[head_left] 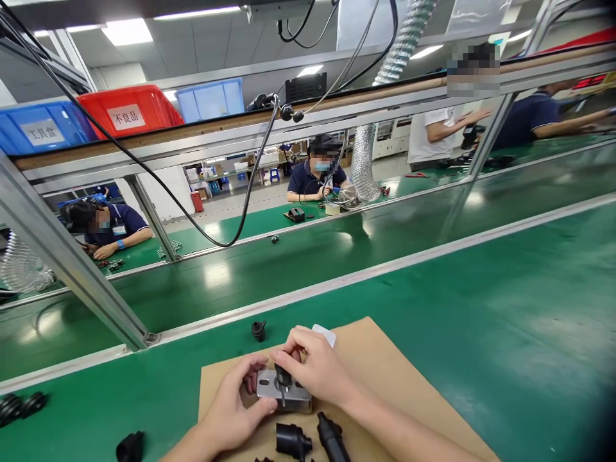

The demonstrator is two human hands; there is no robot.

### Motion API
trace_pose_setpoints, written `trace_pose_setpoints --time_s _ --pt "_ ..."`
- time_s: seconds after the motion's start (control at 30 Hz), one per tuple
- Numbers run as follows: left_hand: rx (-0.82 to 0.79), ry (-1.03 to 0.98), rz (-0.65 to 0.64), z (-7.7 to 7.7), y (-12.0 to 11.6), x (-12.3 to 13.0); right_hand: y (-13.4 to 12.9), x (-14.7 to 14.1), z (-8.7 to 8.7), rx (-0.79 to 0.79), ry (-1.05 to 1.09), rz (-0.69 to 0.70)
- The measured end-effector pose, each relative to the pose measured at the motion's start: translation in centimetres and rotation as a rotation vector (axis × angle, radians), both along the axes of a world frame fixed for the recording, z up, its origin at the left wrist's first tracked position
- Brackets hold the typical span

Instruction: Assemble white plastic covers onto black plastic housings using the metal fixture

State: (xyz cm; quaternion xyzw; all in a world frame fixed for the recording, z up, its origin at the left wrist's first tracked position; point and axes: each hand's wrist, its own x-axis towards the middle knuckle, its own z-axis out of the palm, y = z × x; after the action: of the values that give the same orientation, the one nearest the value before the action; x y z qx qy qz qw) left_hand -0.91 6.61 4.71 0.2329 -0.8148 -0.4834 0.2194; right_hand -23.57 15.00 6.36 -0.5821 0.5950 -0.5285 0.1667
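My left hand is closed on the left end of a slotted silver metal block, thumb at the front and fingers behind. Set upright in the block's middle is a small black round part. From above, my right hand pinches the top of this part, and its fingers partly cover it. Both hands are over a sheet of brown cardboard. Just in front of the block lie a black cylindrical fitting and a longer black tube-like piece.
On the green table, a black fitting stands behind the cardboard; others lie at left. A white card sits behind my right hand. Beyond a metal frame runs a green conveyor, with several co-workers on its far side.
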Motion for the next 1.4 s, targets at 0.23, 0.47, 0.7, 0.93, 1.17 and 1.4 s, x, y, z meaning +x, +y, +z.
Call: trace_pose_setpoints --time_s 0.23,0.47,0.7,0.93,1.17,1.4 --pt "0.021 0.018 -0.002 0.8 0.2 -0.4 0.2 0.7 -0.3 -0.009 0.011 0.046" --pt "0.136 0.055 -0.008 0.1 -0.1 -0.3 0.3 -0.2 0.3 0.113 0.048 0.096" --pt "0.208 0.063 0.045 0.0 -0.2 -0.5 1.1 -2.7 1.6 0.013 0.109 0.380" --pt "0.227 0.081 0.044 0.4 0.0 -0.6 0.7 -2.4 0.9 -0.019 0.137 0.404" --pt "0.230 0.096 0.045 0.4 0.2 -0.7 0.8 -2.0 1.2 -0.013 0.183 0.343" --pt "0.239 0.106 0.039 0.2 0.1 -0.6 0.9 -1.6 1.5 0.030 0.172 0.371"
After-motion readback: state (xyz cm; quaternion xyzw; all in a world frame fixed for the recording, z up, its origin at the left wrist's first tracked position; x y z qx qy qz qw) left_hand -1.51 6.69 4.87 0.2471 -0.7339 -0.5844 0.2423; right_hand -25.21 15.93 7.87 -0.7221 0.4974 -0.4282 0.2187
